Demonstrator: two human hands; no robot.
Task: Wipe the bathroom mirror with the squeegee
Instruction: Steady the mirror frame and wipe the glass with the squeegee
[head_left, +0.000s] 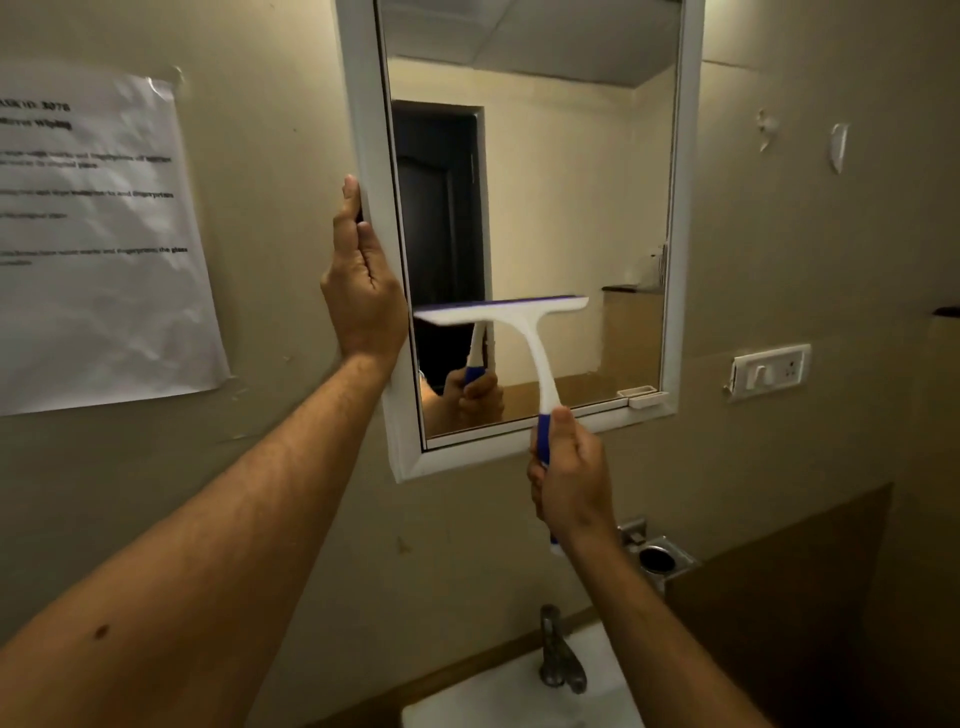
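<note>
A white-framed bathroom mirror (571, 208) hangs on the beige wall straight ahead. My right hand (571, 473) grips the blue handle of a white squeegee (524, 332). Its blade lies level against the lower half of the glass, near the left side. My left hand (363, 280) holds the left edge of the mirror frame, fingers behind the frame and thumb on its front. The glass reflects the squeegee, my right hand and a dark doorway.
A printed paper sheet (98, 234) is taped to the wall at left. Right of the mirror sit a switch plate (769, 370) and a small hook (837, 146). Below are a metal tap (558, 652), a white basin (519, 696) and a metal holder (657, 558).
</note>
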